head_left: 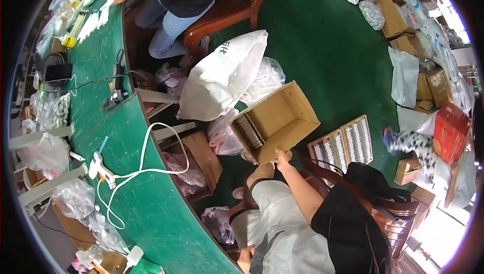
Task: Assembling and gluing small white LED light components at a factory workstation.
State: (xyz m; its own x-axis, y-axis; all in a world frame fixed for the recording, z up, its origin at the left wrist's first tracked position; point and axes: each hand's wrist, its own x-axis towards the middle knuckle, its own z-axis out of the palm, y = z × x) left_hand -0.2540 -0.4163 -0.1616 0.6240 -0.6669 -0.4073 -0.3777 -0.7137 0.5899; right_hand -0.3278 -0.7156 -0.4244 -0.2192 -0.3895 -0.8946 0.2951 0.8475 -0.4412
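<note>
My right hand (283, 158) is closed on the near rim of an open cardboard box (285, 140). The box is tilted above the floor, its opening showing. A row of thin, pale pieces (249, 130) stands packed along its left inner side; their kind is too small to tell. My left hand (246, 258) is low beside my left thigh, close to the edge of the green table (176, 238). Its fingers are partly hidden, and I cannot make out anything in them.
Two shallow trays (343, 144) of small pale pieces lie right of the box. A large white sack (224, 77) stands beyond it. A glue gun (101, 169) with a white cable lies on the table. A seated co-worker (176, 11) is at the far left; another person carries a red box (450, 131).
</note>
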